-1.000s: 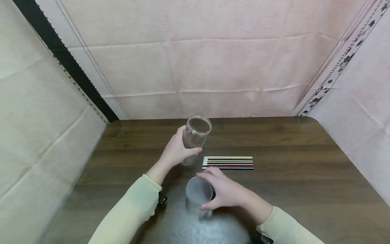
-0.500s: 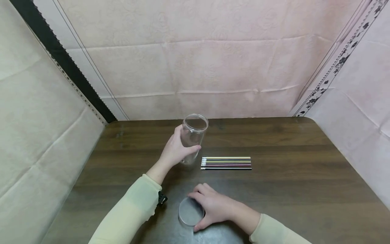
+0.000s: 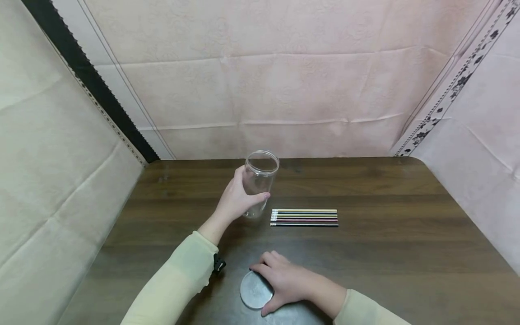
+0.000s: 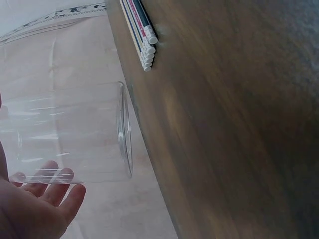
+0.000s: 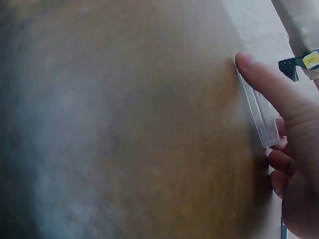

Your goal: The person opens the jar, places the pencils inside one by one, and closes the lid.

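Note:
My left hand (image 3: 231,198) grips a tall clear jar (image 3: 260,183) around its side, thumb across the front. The jar's mouth faces up and is uncovered, and nothing shows inside. In the left wrist view, fingers (image 4: 70,201) show at the side of the transparent jar (image 4: 75,129). Nearer the person, my right hand (image 3: 290,282) holds a round clear lid (image 3: 255,291) by its edge, thumb on the near side and fingers on the far side. The right wrist view shows the lid (image 5: 256,112) edge-on, low over the table, between the thumb and curled fingers.
A row of several striped pencils (image 3: 304,217) lies flat on the wooden table (image 3: 386,253), just right of the jar. Their white eraser ends point left. Pale cloth walls (image 3: 260,90) stand behind the table and at both sides.
My right hand has moved the lid toward the person, down close to the tabletop, and it shifts only slightly in the last half second. My left hand stays on the jar.

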Available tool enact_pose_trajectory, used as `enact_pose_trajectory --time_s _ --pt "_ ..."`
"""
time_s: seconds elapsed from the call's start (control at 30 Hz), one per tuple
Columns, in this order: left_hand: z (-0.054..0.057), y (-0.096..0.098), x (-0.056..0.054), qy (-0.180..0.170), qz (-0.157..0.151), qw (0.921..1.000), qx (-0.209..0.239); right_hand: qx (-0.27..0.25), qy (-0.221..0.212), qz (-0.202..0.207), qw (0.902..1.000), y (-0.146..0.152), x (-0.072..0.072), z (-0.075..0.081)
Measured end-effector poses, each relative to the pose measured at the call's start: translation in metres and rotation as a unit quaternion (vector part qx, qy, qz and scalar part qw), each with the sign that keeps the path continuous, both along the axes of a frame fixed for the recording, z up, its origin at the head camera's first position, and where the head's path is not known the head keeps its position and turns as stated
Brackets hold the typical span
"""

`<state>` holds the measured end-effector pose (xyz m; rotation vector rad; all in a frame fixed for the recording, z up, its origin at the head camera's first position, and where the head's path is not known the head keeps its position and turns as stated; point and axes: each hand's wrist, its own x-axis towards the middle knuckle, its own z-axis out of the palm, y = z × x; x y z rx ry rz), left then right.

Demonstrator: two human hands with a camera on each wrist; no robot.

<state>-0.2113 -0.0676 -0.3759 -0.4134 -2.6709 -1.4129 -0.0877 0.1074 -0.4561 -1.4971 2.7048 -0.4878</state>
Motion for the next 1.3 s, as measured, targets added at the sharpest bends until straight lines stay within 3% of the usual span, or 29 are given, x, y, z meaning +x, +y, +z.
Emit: enact_pose_trajectory --time_s 0.2,0.37,0.47,0.63,0.73,0.83,1.07,1.3 --pt "0.001 -0.001 0.001 0.001 -0.001 1.0 0.001 0.004 -0.007 -0.002 1.0 -0.001 0.0 0.003" --pt "0.0 -0.001 0.001 -0.003 0.003 1.0 0.002 -0.009 -0.051 -0.008 0.9986 0.003 -0.001 0.008" --pt "-0.001 -0.001 0.0 -0.001 0.005 1.0 0.002 -0.023 -0.067 -0.029 0.9971 0.01 -0.005 0.013" --pt "-0.001 -0.001 -0.001 0.005 0.002 1.0 0.004 -0.041 -0.056 -0.081 0.9943 0.026 -0.015 0.02" --pt "-0.002 0.0 -0.002 0.008 0.001 1.0 0.002 -0.057 -0.03 -0.101 0.9928 0.034 -0.024 0.021" --pt "-0.002 0.001 -0.003 0.009 0.002 1.0 -0.001 -0.069 0.022 -0.12 0.9902 0.04 -0.034 0.022" --pt "-0.002 0.003 -0.002 -0.004 0.004 1.0 0.001 -0.061 0.13 -0.171 0.9748 0.05 -0.055 0.019" --pt "-0.004 0.006 -0.001 -0.019 0.002 0.9998 -0.004 -0.055 0.193 -0.179 0.9631 0.051 -0.067 0.011"
